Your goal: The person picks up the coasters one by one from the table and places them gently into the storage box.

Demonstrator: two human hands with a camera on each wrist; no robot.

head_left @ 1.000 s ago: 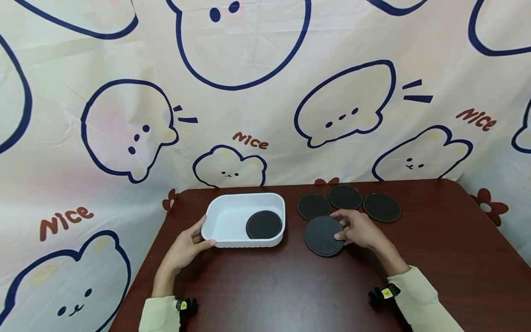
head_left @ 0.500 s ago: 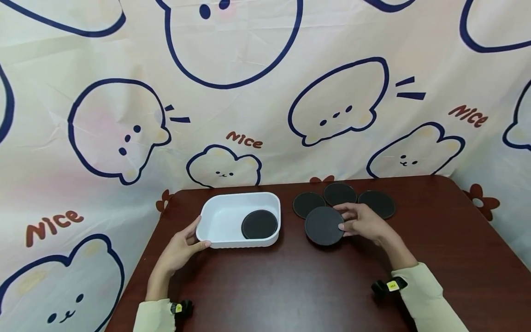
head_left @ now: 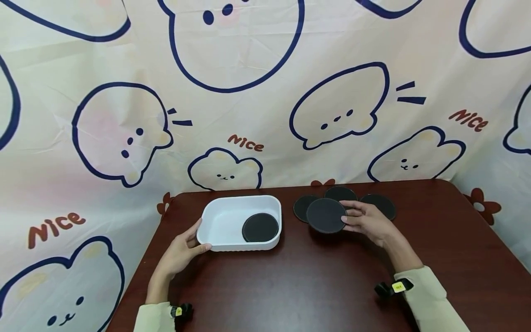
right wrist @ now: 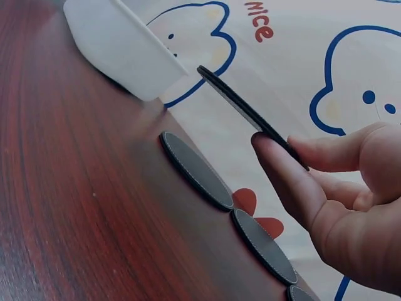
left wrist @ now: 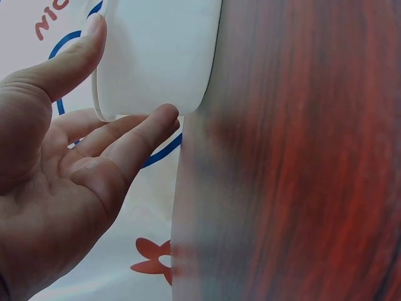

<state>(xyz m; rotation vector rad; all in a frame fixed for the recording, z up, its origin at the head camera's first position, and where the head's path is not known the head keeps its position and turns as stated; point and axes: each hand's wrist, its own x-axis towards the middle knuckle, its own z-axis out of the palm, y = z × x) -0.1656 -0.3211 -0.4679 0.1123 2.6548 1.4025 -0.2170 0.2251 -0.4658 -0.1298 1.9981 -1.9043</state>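
My right hand (head_left: 370,222) pinches a round black coaster (head_left: 326,216) by its right edge, thumb on one face and fingers on the other. In the right wrist view the held coaster (right wrist: 235,100) is edge-on, tilted and raised off the table. A white rectangular tray (head_left: 224,246) stands to its left, with another black coaster (head_left: 260,228) lying in its right part. At the tray's front left corner my left hand (head_left: 177,255) holds it, thumb on the front side and fingers against the left end. The left wrist view shows fingertips (left wrist: 164,113) touching the end wall.
Behind the held coaster, three more black coasters lie flat on the brown table (head_left: 265,286): a left one (head_left: 302,208), a rear one (head_left: 341,192) and a right one (head_left: 383,205). A cartoon-printed cloth (head_left: 265,110) hangs along the table's back edge.
The right hand has raised the coaster off the table and moved it slightly back, so it now partly covers the coasters behind. The left hand and the tray stay put.
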